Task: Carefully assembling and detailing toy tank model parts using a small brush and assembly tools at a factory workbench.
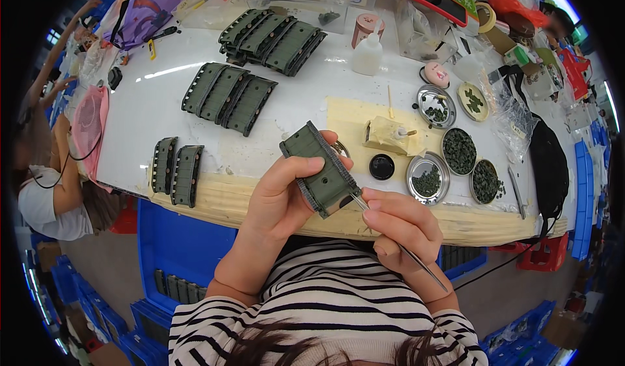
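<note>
My left hand [277, 187] is closed around a dark green moulded plastic part [318, 164] with ridged edges, holding it tilted above the table's front edge. Slim metal tweezers [424, 268] lie in my right hand [407, 226], pinched between thumb and fingers. Their tips meet the part's lower right end; whether they grip anything there is too small to tell. Beyond my right hand stand a round metal dish [446, 169] of small green pieces and a black round cap [381, 167]. A block wrapped in cream tape [394, 137] sits behind the cap.
Similar green parts lie in rows [228, 99] at the left and back [273, 40]. Tins of dark green bits [459, 151], a white squeeze bottle [368, 57] and spare tweezers [517, 190] are to the right. A blue bin [176, 236] stands below the table; another person [55, 197] sits at left.
</note>
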A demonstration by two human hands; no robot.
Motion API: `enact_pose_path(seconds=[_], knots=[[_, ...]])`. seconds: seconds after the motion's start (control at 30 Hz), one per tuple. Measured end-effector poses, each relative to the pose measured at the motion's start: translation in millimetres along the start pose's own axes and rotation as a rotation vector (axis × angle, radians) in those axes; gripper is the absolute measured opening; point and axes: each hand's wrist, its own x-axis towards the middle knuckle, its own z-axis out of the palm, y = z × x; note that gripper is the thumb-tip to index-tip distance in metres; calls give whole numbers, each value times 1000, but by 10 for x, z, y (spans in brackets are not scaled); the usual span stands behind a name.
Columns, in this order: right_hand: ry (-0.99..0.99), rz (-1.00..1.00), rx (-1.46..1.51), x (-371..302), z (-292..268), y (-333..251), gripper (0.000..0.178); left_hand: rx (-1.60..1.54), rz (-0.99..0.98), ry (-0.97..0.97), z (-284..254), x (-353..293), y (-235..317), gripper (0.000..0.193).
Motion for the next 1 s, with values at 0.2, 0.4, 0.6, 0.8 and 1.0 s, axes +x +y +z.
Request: enact_pose_path(seconds=[0.2,0.4,0.6,0.8,1.0], knots=[[-1,-8,-6,1,2,7,39,2,5,-4,15,-12,4,39],[-15,-2,-30,42,-15,-12,36,-4,55,27,56,-21,-22,39],[-34,7,3,58,-49,-71,31,-6,25,2,68,-74,-31,41],[141,137,231,-7,-17,60,17,16,66,44,91,-48,-54,39],[482,583,868,-65,40,97,33,-51,147,106,33,-52,19,37]])
